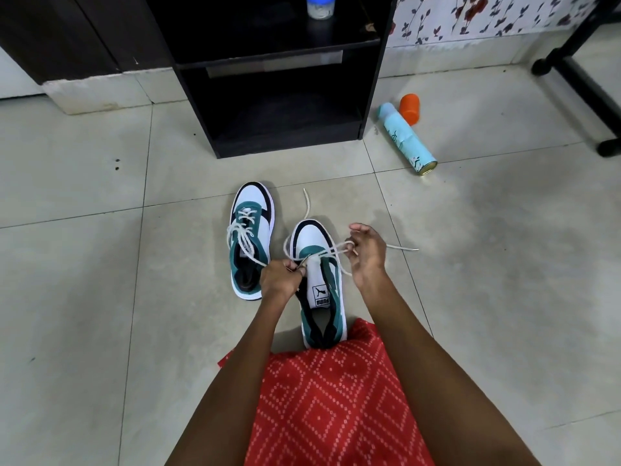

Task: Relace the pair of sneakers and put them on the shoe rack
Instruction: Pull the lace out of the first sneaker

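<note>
White lace point(331, 252) is being pinched in 2 spots: by curled fingers of L hand point(280, 279) just above the tongue of the near sneaker point(319, 292), and by curled fingers of R hand point(368, 255) beside its toe, strand being stretched btwn them. Near sneaker is being worked on the floor point(100, 264); 2nd sneaker point(252, 230), laced, is sitting just L of it, both in front of black shoe rack point(198, 105).
</note>
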